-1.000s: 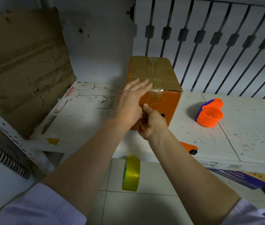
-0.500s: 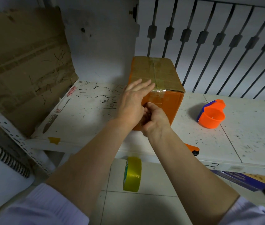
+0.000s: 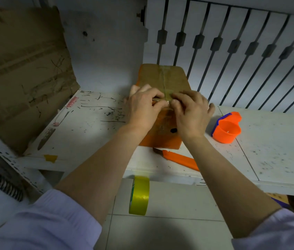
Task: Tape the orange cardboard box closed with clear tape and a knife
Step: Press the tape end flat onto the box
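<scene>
Fingers: those of the left hand [image 3: 140, 109] are curled, tips pressed onto the front top edge of the box; those of the right hand [image 3: 191, 114] are likewise bent, tips pressed down just beside the left ones. The fingertips of both hands meet at a strip of clear tape [image 3: 164, 82] that runs along the middle seam of the box top and folds over the front edge. Whether either hand pinches the tape or only flattens it cannot be told.

Box: orange cardboard box [image 3: 162, 139], upright on end, brown top face taped shut down its centre, standing on the white marked worktable [image 3: 277, 145] near its front edge and against the back wall. A dark oval spot shows on its front face between the wrists.

Knife: orange-handled utility knife [image 3: 178, 158], lying flat on the table just in front of the box base, partly under the right forearm, untouched.

Tape roll: yellowish roll of clear tape [image 3: 140, 195], standing on edge below the table's front edge, over the tiled floor [image 3: 169, 231]; what supports it is not clear.

Other: orange plastic tape dispenser with a blue edge [image 3: 226, 129], on the table to the right of the box, apart from it. Large flattened brown cardboard sheet [image 3: 20, 73], leaning at the left. White slatted railing [image 3: 232, 42] behind.
</scene>
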Demonstrator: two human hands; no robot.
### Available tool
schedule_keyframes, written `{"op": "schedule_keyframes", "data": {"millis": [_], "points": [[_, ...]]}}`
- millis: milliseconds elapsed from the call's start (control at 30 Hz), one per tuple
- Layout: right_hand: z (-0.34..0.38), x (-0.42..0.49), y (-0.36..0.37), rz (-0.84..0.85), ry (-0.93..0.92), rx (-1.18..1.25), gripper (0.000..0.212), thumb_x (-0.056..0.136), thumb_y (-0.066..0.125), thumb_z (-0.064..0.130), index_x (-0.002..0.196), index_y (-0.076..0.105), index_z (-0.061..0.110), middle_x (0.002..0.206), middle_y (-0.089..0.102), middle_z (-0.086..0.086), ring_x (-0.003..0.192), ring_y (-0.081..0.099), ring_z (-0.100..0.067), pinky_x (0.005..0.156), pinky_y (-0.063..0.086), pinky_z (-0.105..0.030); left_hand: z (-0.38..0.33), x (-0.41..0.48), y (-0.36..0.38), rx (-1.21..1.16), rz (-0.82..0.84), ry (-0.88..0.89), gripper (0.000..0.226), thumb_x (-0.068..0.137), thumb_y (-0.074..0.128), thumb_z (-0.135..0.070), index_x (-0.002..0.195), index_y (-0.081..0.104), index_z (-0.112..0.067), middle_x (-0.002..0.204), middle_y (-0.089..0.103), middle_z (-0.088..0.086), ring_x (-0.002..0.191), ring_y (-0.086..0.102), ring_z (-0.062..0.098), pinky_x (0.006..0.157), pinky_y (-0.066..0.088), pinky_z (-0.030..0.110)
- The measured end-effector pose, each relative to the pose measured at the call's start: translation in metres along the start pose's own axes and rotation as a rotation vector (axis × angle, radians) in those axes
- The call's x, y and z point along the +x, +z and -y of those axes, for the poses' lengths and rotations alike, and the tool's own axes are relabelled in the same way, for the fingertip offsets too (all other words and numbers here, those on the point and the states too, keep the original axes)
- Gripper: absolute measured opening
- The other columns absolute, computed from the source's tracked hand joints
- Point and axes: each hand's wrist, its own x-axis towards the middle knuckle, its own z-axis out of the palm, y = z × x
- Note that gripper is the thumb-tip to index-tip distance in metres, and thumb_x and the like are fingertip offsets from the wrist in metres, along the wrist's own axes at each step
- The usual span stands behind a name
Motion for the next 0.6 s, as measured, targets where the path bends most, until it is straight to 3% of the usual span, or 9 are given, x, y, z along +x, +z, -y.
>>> {"op": "schedule_keyframes", "data": {"millis": [133, 233, 367, 467, 600], "points": [[-0.011, -0.005, 0.006, -0.014, -0.097, 0.05, 0.037, 0.088, 0.056, 0.04, 0.121, 0.062, 0.026, 0.128, 0.058, -0.001, 0.125, 0.043, -0.023, 0.097, 0.038, -0.037, 0.004, -0.006, 0.004, 0.04, -0.022, 0.03, 0.026, 0.077, 0.068, -0.039, 0.099, 0.067, -0.025, 0.105, 0.064, -0.005, 0.108, 0.046, 0.024, 0.087, 0.041, 0.044], [-0.017, -0.009, 0.009, 0.028, -0.125, 0.089, 0.041, 0.086, 0.061, 0.03, 0.127, 0.057, 0.025, 0.136, 0.051, -0.002, 0.133, 0.034, -0.024, 0.097, 0.032, -0.029, 0.006, -0.013, 0.004, 0.106, 0.014, 0.066, 0.034, 0.076, 0.069, -0.031, 0.109, 0.061, -0.026, 0.116, 0.06, -0.005, 0.115, 0.043, 0.025, 0.093, 0.039, 0.046], [-0.017, -0.003, 0.002, 0.102, -0.052, 0.214, 0.037, 0.088, 0.059, 0.03, 0.125, 0.058, 0.028, 0.136, 0.047, 0.001, 0.132, 0.032, -0.019, 0.1, 0.028, -0.027, 0.007, -0.009, 0.0, 0.055, 0.075, 0.035, 0.041, 0.073, 0.073, -0.03, 0.111, 0.061, -0.027, 0.119, 0.057, -0.005, 0.116, 0.04, 0.024, 0.096, 0.039, 0.044], [-0.012, -0.001, 0.003, 0.065, -0.035, 0.186, 0.034, 0.088, 0.057, 0.036, 0.121, 0.06, 0.028, 0.131, 0.049, 0.001, 0.129, 0.034, -0.02, 0.09, 0.033, -0.026, 0.002, -0.007, 0.003, 0.023, 0.02, -0.011, 0.036, 0.072, 0.072, -0.04, 0.104, 0.063, -0.027, 0.114, 0.058, -0.005, 0.113, 0.042, 0.024, 0.091, 0.039, 0.042], [-0.02, -0.009, 0.005, 0.097, -0.17, 0.043, 0.054, 0.082, 0.067, 0.025, 0.132, 0.049, 0.026, 0.14, 0.043, -0.003, 0.135, 0.029, -0.025, 0.09, 0.036, -0.03, 0.012, -0.018, 0.011, 0.205, 0.041, 0.109, 0.056, 0.069, 0.075, -0.034, 0.12, 0.053, -0.025, 0.128, 0.052, 0.0, 0.122, 0.039, 0.027, 0.097, 0.038, 0.048]]}}
